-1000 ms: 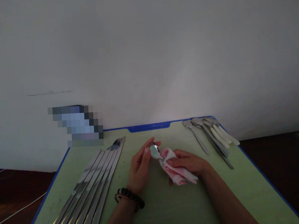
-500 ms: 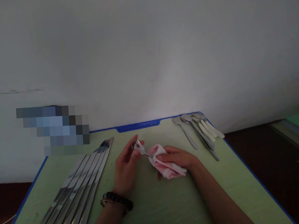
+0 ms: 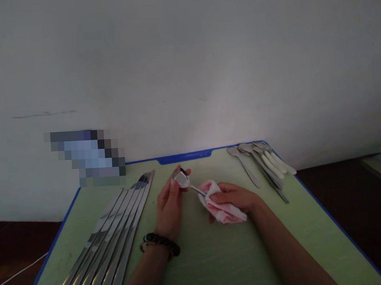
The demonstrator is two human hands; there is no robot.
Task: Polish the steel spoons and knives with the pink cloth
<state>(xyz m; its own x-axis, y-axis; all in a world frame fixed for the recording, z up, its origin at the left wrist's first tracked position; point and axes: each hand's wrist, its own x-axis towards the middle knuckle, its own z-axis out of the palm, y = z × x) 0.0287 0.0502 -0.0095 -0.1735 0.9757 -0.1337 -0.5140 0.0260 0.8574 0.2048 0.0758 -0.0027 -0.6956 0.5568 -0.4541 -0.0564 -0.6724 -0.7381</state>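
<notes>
Between my two hands is a metal spoon, tilted, with its squarish bowl toward the left. My left hand is closed on the bowl, thumb on the near side and fingers behind it. My right hand grips a folded pink and white cloth that wraps the spoon's handle, so the handle's end is hidden. On the left of the table lie several table knives side by side. At the back right are a single spoon, a stack of spoons and several white-handled forks.
The pale green tabletop has a blue rim with a blue handle recess at the back. A grey wall rises behind it. A blurred-out, pixelated object stands at the back left corner. A thin white cord runs at lower left.
The spoon's bowl has turned and now shows more plainly in my left hand. The whole scene has shifted slightly right in view. Both hands keep their hold.
</notes>
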